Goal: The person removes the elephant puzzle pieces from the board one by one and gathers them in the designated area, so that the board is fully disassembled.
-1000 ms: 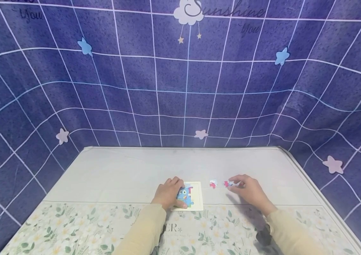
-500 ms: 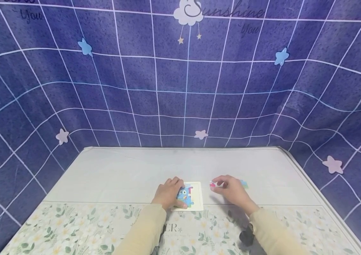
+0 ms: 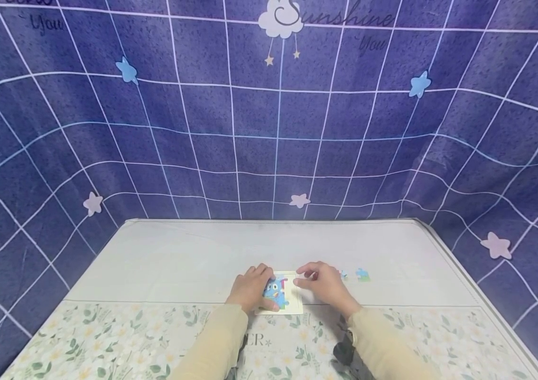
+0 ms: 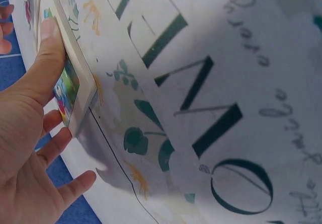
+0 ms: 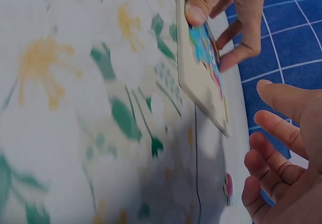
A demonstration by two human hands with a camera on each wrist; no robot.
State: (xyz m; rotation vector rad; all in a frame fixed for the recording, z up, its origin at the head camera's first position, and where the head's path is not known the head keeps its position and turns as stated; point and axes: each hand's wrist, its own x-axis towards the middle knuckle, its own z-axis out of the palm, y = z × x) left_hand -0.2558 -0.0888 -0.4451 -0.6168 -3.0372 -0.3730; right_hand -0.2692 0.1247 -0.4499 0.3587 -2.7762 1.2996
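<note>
We see the left hand (image 3: 250,287) pinning the puzzle tray (image 3: 295,302) at its left edge, thumb on the frame. Right hand (image 3: 324,283), fingers loosely spread, holding nothing visible, hovers at the tray's right edge. Loose pieces (image 3: 362,274) lie farther right, nearest the right hand.

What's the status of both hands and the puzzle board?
Left hand holds the white-framed cartoon puzzle board steady. Right hand at its right edge; whether it holds a piece, can't tell. Two loose pieces lie right, nothing obstructing.

You've got a thick matt cardboard puzzle tray (image 3: 294,304) with glossy printed pieces, on a smooth, slightly sheened floral tablecloth (image 3: 107,332); backdrop (image 3: 202,132) looks like matt cloth
</note>
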